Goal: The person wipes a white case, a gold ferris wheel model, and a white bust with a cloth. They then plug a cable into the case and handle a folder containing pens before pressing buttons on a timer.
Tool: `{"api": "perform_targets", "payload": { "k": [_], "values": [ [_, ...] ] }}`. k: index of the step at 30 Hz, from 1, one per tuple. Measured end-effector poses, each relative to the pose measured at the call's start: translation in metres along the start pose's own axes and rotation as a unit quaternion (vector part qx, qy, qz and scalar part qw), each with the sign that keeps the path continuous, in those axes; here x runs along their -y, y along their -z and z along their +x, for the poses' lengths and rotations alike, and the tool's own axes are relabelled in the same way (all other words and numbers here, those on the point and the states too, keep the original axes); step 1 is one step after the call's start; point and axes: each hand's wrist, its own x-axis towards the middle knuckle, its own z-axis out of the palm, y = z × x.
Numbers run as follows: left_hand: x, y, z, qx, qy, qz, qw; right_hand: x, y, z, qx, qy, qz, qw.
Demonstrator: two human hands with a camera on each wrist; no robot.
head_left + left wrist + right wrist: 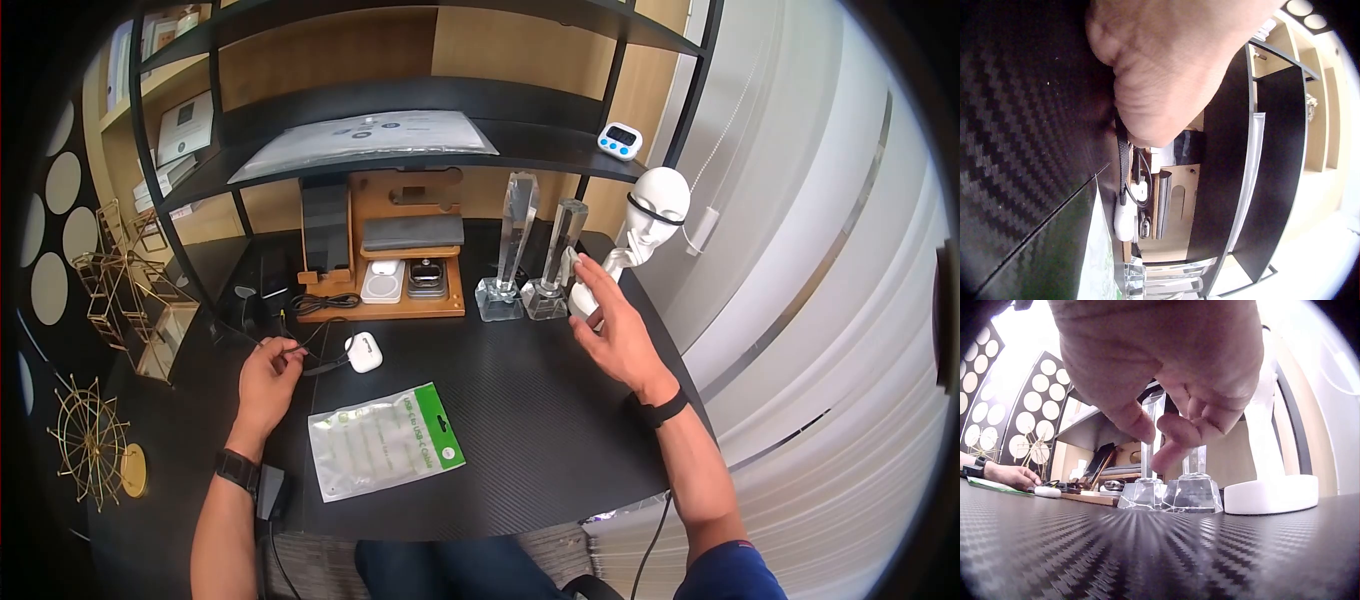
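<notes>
On the left of the desk, my left hand (268, 385) pinches a black strap (1124, 162) with curled fingers. The strap runs to a white earbud case (364, 352) lying on the desk. In the left wrist view the hand hides the pinched end. Over the right side of the desk, my right hand (622, 340) is raised, its fingers relaxed and holding nothing. Near its fingertips stand two crystal trophies (512, 235), (1194, 494). Just behind the hand is a white head figurine (660, 195) with a black band, its round base (1272, 492) partly covered in the head view.
A white and green cable pouch (385, 445) lies at the desk's front. Behind is a wooden docking stand (430, 302) with a coiled black cable (325, 303). A shelf above carries a plastic-wrapped sheet (370, 140) and a timer (620, 141). Gold ornaments (92, 440) stand left.
</notes>
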Motion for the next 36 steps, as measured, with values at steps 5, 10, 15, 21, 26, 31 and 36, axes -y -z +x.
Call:
{"api": "perform_targets", "payload": {
  "k": [5,10,15,21,26,31,36],
  "values": [
    [0.006,0.0,0.002,0.015,0.018,0.015,1.0,-0.011,-0.002,-0.003,0.083,0.003,-0.033,0.996],
    [-0.002,0.001,0.001,0.007,0.006,0.02,1.0,-0.001,0.0,-0.001,0.018,0.003,-0.019,1.0],
    [-0.005,0.001,0.0,0.012,0.013,-0.002,1.0,0.0,0.0,-0.001,0.002,-0.002,-0.005,1.0],
    [0.003,0.0,0.002,0.014,0.014,0.012,1.0,-0.008,0.0,-0.003,0.113,0.007,-0.061,0.992],
    [-0.003,0.001,0.001,0.009,0.008,0.01,1.0,-0.003,-0.002,0.0,-0.004,0.015,-0.013,1.0],
    [0.002,0.001,0.002,0.008,0.014,0.015,1.0,-0.004,0.0,-0.001,0.013,-0.001,-0.006,1.0],
    [-0.001,0.001,0.002,0.009,0.016,0.005,1.0,-0.012,-0.003,-0.003,0.119,0.008,-0.066,0.991]
  ]
}}
